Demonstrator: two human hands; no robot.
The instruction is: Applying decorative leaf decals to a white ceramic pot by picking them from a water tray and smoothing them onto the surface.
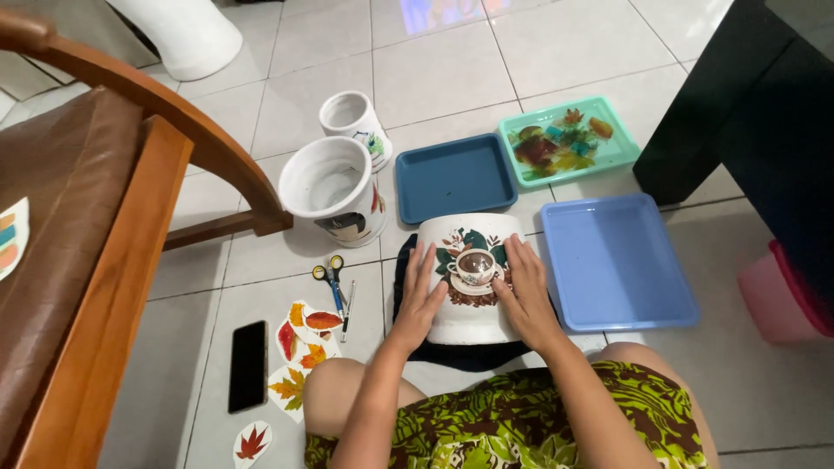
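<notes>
the white pot (470,278) lies on its side on a dark cloth (460,352) on the floor, long axis running near to far. left hand (422,291) and right hand (524,291) flank its cup sticker (473,269), fingers spread flat, equally close.

Two white pots (334,187) stand far left beside a wooden chair (104,243); scissors (330,276), phone (248,365) and leaf cutouts (300,347) lie near left; three trays (452,178) sit far right.

At the centre of the frame we press our left hand (423,295) and right hand (524,291) flat against a white pot (470,326) lying on a dark cloth (469,354), either side of its cup picture (472,267); scissors (330,276) lie just left.
</notes>
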